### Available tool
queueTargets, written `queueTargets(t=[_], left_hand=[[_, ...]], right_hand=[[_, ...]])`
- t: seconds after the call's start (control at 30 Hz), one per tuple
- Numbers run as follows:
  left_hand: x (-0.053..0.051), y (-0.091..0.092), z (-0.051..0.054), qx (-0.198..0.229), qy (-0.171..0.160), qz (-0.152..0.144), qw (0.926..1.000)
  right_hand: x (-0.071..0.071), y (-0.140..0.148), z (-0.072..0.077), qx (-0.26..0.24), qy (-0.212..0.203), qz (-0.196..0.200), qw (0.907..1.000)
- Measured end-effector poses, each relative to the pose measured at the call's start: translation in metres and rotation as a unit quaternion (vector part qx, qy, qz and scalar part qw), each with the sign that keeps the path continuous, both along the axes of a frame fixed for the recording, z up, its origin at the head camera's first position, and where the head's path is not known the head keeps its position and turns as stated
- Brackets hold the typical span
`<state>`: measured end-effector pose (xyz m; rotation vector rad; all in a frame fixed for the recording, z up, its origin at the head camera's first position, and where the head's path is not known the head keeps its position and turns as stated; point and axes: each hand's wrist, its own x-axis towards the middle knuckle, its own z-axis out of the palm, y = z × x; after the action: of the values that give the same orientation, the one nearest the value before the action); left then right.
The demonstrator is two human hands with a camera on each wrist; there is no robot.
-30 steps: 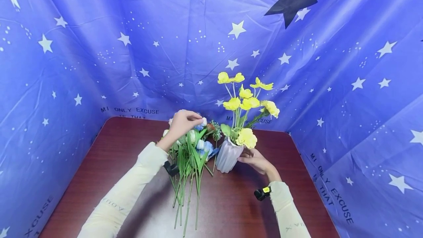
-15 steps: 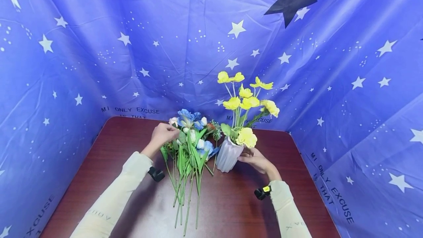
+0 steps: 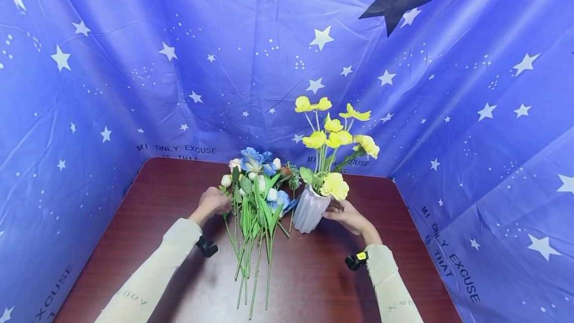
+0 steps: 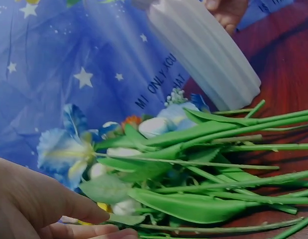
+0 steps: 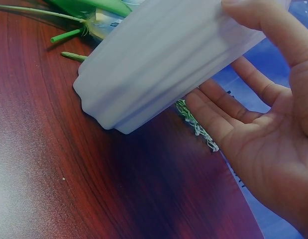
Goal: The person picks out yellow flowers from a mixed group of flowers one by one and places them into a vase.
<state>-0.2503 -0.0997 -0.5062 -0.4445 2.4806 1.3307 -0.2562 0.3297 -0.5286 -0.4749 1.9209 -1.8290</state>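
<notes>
Artificial flowers lie in a bunch on the table, with a blue iris [image 3: 252, 159], white tulips [image 3: 261, 184] and green stems [image 3: 268, 263] pointing toward me. My left hand [image 3: 214, 202] is at the bunch's left edge. In the left wrist view its thumb [image 4: 89, 209] and fingers come close around a leaf and stem; whether they pinch them is unclear. My right hand [image 3: 352, 218] holds the pale ribbed vase [image 3: 310, 211], thumb on one side and fingers [image 5: 213, 112] around the other. The vase leans, and yellow flowers [image 3: 338, 139] stand in it.
The dark red table [image 3: 179, 178] has rounded far corners. A blue star-printed cloth [image 3: 251, 79] hangs behind it and on both sides. Small greenery [image 3: 294, 177] lies between the bunch and the vase.
My left hand has come from above the blossoms, back and left toward me, down to the bunch's left edge. The blue iris it covered now shows. The right hand and vase stay put.
</notes>
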Motion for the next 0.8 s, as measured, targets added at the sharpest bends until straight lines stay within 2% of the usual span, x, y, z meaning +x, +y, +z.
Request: queueTargets(t=[0.13, 0.27, 0.37, 0.5, 0.8], left_hand=[[0.002, 0.001, -0.009, 0.011, -0.026, -0.001, 0.9996], [0.006, 0.005, -0.017, 0.024, -0.036, -0.011, 0.9990], [0.008, 0.008, -0.022, 0.019, -0.042, -0.015, 0.9988], [0.009, 0.012, -0.026, 0.001, -0.051, -0.014, 0.9986], [0.003, 0.015, -0.029, 0.000, -0.057, -0.010, 0.9983]], right_hand=[[0.000, 0.000, 0.000, -0.002, -0.001, 0.002, 1.0000], [0.000, 0.000, 0.000, -0.001, -0.002, 0.002, 1.0000], [0.000, 0.000, 0.000, -0.001, -0.003, 0.001, 1.0000], [-0.001, 0.001, -0.001, 0.002, -0.003, -0.001, 1.0000], [-0.001, 0.002, -0.002, -0.003, 0.000, 0.002, 1.0000]])
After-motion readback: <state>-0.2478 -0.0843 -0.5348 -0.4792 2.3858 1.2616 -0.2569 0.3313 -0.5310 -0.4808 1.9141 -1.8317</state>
